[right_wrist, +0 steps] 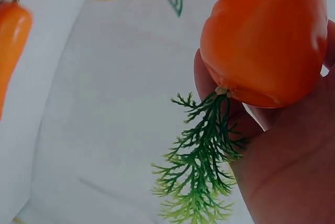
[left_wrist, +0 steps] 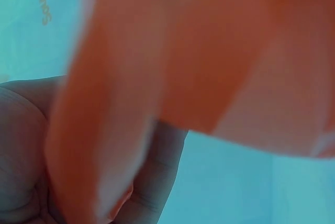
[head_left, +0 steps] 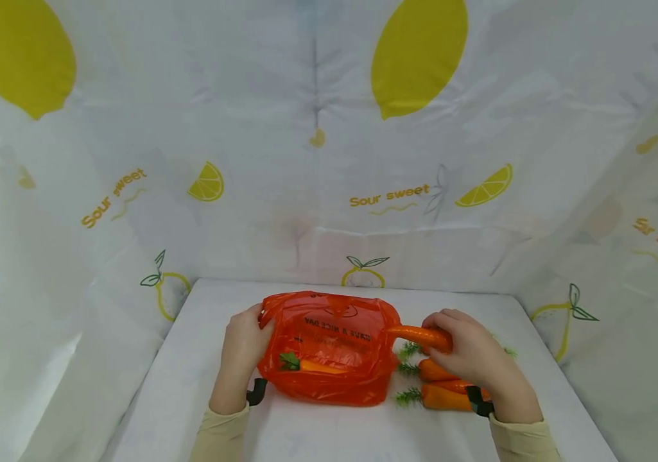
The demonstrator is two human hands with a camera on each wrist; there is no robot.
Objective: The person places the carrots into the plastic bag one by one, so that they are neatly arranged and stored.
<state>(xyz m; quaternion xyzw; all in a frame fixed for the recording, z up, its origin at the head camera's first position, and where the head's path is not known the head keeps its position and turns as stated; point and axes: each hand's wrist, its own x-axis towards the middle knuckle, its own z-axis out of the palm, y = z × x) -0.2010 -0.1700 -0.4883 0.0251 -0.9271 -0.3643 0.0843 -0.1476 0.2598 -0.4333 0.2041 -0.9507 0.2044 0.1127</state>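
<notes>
A red plastic bag [head_left: 337, 393] with printed lettering lies open on the table, and a carrot [head_left: 321, 367] with green leaves shows inside it. At the bag's left edge, my left hand [head_left: 243, 343] grips the plastic, which fills most of the left wrist view as a blurred red sheet [left_wrist: 220, 51]. My right hand [head_left: 470, 346] holds another carrot [head_left: 418, 334] by its thick end, the thin tip pointing left at the bag's right rim. Feathery green leaves [right_wrist: 201, 156] hang from that carrot's thick end in the right wrist view.
Several more carrots [head_left: 447, 398] lie on the white table [head_left: 329, 436] below and beside my right hand, leaves toward the bag. Lemon-printed white sheeting [head_left: 282, 160] walls the table at the back and both sides.
</notes>
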